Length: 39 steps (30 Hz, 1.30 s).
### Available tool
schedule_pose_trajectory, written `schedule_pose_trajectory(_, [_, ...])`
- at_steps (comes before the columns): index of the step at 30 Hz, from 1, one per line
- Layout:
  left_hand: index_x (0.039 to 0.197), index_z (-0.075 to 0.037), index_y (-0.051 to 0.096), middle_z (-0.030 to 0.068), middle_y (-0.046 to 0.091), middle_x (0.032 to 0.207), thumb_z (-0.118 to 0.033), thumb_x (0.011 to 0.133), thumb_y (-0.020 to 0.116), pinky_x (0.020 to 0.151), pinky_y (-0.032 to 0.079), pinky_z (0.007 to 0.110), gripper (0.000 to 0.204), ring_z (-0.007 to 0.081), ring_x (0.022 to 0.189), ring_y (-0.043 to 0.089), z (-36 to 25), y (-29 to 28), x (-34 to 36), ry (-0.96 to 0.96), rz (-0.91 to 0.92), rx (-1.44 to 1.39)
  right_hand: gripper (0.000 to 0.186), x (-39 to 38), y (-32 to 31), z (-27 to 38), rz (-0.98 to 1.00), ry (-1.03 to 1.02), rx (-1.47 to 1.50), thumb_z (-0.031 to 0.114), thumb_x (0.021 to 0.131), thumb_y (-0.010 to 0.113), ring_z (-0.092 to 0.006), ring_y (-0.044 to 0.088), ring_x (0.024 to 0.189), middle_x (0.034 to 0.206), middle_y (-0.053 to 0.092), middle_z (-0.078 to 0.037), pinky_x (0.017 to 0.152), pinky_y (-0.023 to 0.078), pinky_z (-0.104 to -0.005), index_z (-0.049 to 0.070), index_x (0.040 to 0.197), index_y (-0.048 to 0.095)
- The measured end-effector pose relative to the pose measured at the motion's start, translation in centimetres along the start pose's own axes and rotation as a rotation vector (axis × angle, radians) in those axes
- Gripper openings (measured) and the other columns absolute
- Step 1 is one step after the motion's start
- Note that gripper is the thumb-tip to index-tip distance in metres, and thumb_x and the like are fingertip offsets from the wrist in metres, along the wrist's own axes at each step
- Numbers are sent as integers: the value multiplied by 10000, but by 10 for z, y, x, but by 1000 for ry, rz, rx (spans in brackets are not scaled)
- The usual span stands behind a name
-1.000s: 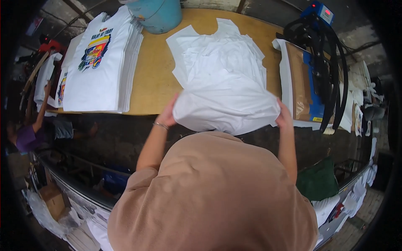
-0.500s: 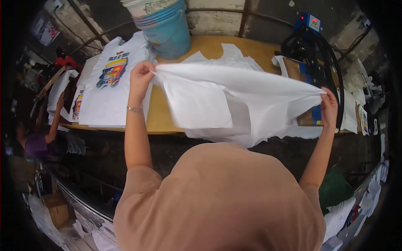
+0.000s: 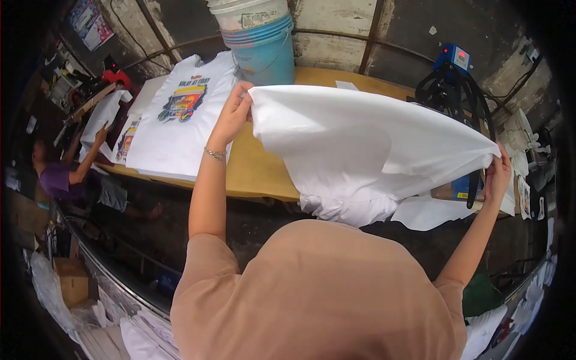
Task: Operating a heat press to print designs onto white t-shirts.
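Observation:
My left hand [image 3: 239, 108] pinches the upper left corner of a white garment [image 3: 372, 132], and my right hand [image 3: 498, 168] grips its right end. The fabric hangs stretched between them over the yellow table [image 3: 258, 168], with a bunched lower part at the front edge, hiding much of the table's right side. Left of my left hand lies a stack of white shirts [image 3: 162, 144] with a colorful print on the top one.
Stacked buckets [image 3: 261, 60] stand at the table's back. A heat press [image 3: 453, 90] with a blue control box is at the right. A co-worker [image 3: 63, 177] in purple works at another press [image 3: 111, 81] on the left. A cardboard box [image 3: 71, 282] sits lower left.
Both my hands have risen and moved apart, lifting the white fabric off the table and spreading it, then shifted rightward. More of the wall and buckets shows.

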<state>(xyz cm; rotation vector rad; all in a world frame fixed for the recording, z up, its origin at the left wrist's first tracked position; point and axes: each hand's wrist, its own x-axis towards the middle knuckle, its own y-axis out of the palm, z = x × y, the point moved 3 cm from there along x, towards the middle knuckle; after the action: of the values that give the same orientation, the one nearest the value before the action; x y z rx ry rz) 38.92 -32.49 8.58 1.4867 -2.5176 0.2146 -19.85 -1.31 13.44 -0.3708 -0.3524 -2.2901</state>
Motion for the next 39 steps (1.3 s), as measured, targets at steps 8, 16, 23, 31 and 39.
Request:
schedule_pose_trajectory(8, [1080, 2, 551, 18, 633, 876, 13, 827, 593, 720, 459, 194, 256, 67, 802, 593, -78, 35, -56, 81, 232, 50, 362, -16, -95, 48, -66, -128, 73, -15, 892, 485, -198, 526, 1113, 1218, 534, -139, 977, 405, -322, -37, 1252, 462])
schedule_pose_trajectory(16, [1033, 35, 583, 122, 600, 874, 77, 774, 563, 724, 489, 268, 262, 192, 810, 595, -152, 66, -134, 519, 89, 356, 432, -110, -182, 94, -189, -113, 113, 34, 901, 487, -236, 500, 1159, 1269, 496, -161, 1008, 391, -366, -8, 1321, 397])
schedule_pose_trajectory(23, [919, 26, 550, 134, 616, 882, 72, 791, 505, 709, 466, 262, 143, 165, 793, 584, -152, 35, -177, 547, -260, 327, 415, -134, -157, 124, -260, -124, -152, 41, 902, 489, -215, 563, 1063, 1191, 555, -149, 930, 452, -321, -35, 1302, 412])
schedule_pose_trajectory(31, [1074, 52, 574, 109, 588, 1098, 112, 757, 422, 916, 399, 265, 356, 165, 1019, 545, -70, 11, -125, 201, -130, 503, 257, -95, -40, 21, 17, 129, -187, 75, 847, 555, -31, 465, 641, 771, 587, 39, 595, 382, -186, 4, 1079, 640])
schedule_pose_trajectory(39, [1014, 15, 615, 73, 622, 1044, 110, 802, 428, 861, 417, 232, 298, 130, 973, 563, 45, 3, -76, -121, 79, 398, 236, -60, 22, -106, 40, 326, -344, -5, 812, 543, -111, 607, 724, 855, 666, -68, 656, 476, -226, 11, 1010, 671])
